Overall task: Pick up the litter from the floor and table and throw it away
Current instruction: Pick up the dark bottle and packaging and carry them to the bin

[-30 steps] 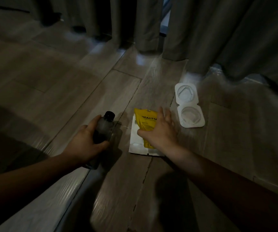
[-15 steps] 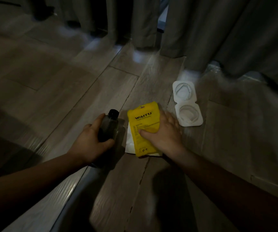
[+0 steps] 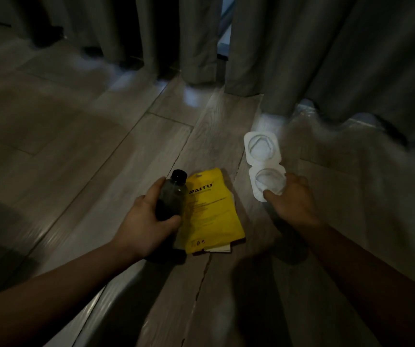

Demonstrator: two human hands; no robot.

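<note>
Dim wooden floor point(image 3: 101, 146), grey curtains point(image 3: 326, 58) at the far side. My left hand point(image 3: 146, 221) grips the bottle point(image 3: 171, 196); the pouch point(image 3: 214, 211) lies just right of it, touching. The tray point(image 3: 264, 159) lies to the right, its long axis running near to far. My right hand point(image 3: 294, 196) is the nearer one, with fingers on the tray's near end; whether it pinches or only touches, I cannot tell.

Grey wood-grain plank floor point(image 3: 81, 151) fills the lower and middle frame. Grey pleated fabric curtains point(image 3: 331, 56) hang across the top, reaching the floor.
</note>
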